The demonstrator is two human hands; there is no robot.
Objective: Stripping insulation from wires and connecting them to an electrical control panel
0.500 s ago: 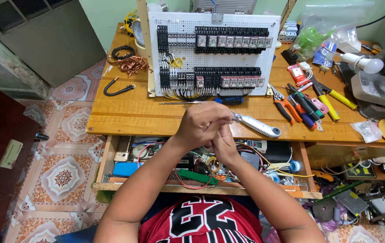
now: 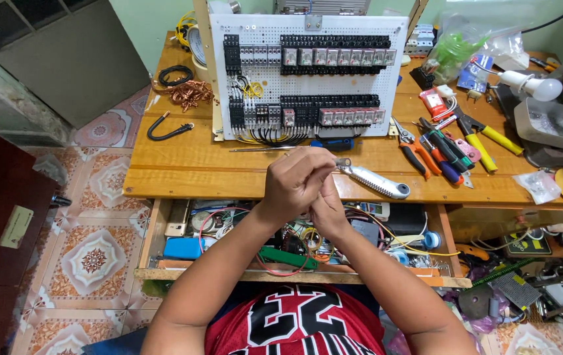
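1. The left hand [image 2: 298, 179] and the right hand [image 2: 326, 205] are pressed together at the centre of the frame, over the front edge of the wooden surface [image 2: 183, 164].
2. The left hand lies on top and hides most of the right hand; only the right hand's knuckles and wrist show beneath it.
3. Both hands are curled narrow, fingertips pinched together at the upper right of the left hand. What they pinch is too small and too covered to make out; a small metal tip shows just past the fingertips.
4. A grey utility knife [image 2: 375, 182] lies on the surface just right of the hands. Its long axis runs from upper left to lower right, with the blade end towards the fingertips. Whether the fingers touch it cannot be told.
5. A thin metal rod [image 2: 258, 149] lies almost level on the surface just above the hands, its right end hidden behind them.
6. A white perforated panel [image 2: 308, 72] with rows of black relays stands upright at the top centre, its top edge cut off by the frame.
7. Pliers and screwdrivers [image 2: 442, 148] lie in a cluster at the right.
8. An open drawer [image 2: 229, 230] of wires sits below the surface, partly hidden by the forearms.
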